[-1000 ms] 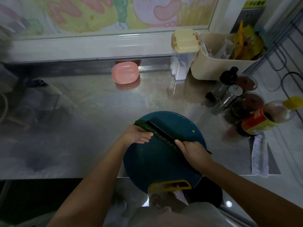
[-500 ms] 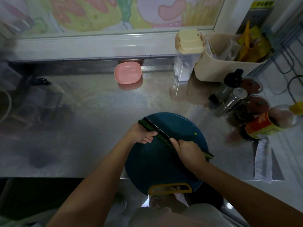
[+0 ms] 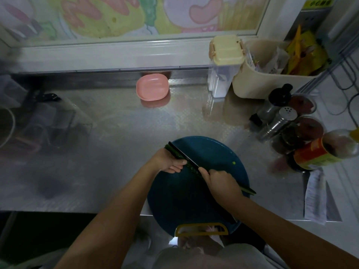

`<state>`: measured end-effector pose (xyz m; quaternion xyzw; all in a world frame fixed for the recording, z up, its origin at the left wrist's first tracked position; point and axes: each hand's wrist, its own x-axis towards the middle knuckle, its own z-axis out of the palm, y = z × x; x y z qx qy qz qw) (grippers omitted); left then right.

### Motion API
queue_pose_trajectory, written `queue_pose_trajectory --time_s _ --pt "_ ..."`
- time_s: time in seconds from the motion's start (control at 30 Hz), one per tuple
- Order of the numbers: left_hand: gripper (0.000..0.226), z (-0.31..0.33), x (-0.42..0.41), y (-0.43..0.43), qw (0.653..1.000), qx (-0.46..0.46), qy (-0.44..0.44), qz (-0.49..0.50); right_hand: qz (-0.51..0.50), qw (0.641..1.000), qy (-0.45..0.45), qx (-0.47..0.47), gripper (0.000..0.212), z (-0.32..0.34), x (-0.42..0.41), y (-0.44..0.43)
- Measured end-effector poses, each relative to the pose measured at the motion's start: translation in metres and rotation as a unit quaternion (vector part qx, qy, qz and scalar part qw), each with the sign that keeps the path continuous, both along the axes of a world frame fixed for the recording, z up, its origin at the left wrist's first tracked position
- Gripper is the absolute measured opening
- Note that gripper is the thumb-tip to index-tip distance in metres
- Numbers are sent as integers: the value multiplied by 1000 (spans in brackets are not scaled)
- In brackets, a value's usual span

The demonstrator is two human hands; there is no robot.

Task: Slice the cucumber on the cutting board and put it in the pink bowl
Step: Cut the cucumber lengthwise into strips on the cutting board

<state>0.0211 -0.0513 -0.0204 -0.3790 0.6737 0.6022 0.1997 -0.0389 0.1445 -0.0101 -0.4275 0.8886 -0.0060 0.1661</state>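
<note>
Diagonal cucumber [image 3: 192,170] on cutting board [image 3: 184,200], knife [image 3: 183,155] blade along its length; left hand [image 3: 168,161] pins far end, right hand [image 3: 221,183] clamps knife handle.

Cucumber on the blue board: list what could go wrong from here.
The left hand curls on the cucumber beside the knife blade; a slip could nick it. The cutting board overhangs the counter edge and might tip under pressure. The pink bowl sits far back; slices may drop in transit.
</note>
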Motion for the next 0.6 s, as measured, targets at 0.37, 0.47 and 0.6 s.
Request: queue_pose_trajectory --time_s 0.37,0.47,0.6 --pt "17 5 -2 1 1000 0 -4 -4 -21 999 -39 -18 50 -1 -2 -8" --pt "30 5 -2 0 1000 -1 -9 -10 -67 993 -96 -16 56 0 -3 -16" --pt "36 5 -1 -1 1000 -2 -8 -14 -81 988 -133 -18 54 -3 -7 -18"
